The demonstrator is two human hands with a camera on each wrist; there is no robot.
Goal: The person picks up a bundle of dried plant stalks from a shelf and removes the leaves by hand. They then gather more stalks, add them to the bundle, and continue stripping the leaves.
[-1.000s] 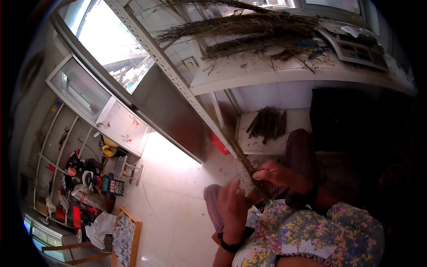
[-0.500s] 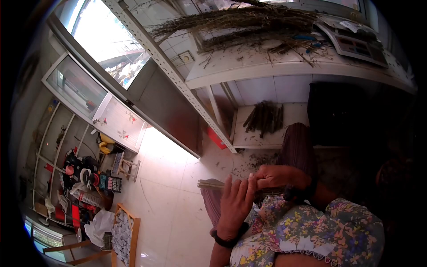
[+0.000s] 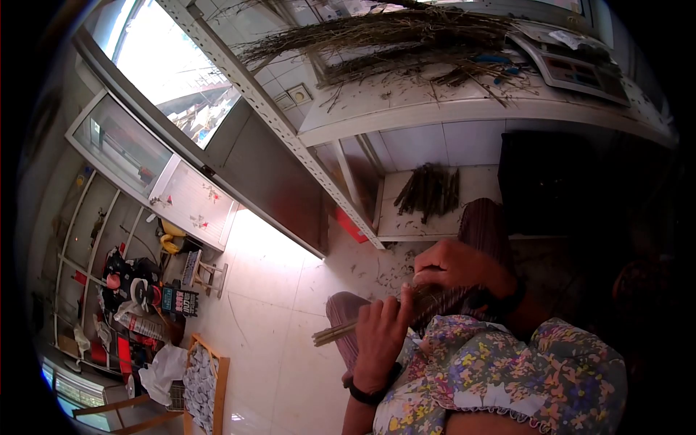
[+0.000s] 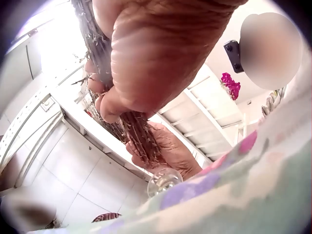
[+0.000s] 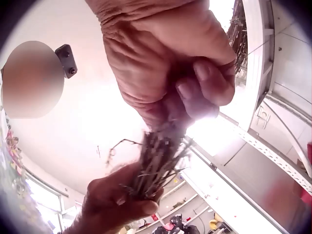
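white tabletop (image 3: 413, 110) up ahead, dry branches (image 3: 384, 40) along its back; scale (image 3: 580, 78) toward right end. low shelf (image 3: 400, 230) beneath, pile of short stems (image 3: 428, 192) near its left edge, beyond my right hand (image 3: 464, 267), which is nearer to it than left. stem bundle (image 3: 336, 333) over my lap, long axis slanting from lower left up toward right. my left hand (image 3: 380, 337) curled round it, cut ends poking out past left side. right hand at other end, fingers curled in, seeming to pinch bundle; exact fingertip contact hidden, cannot tell.
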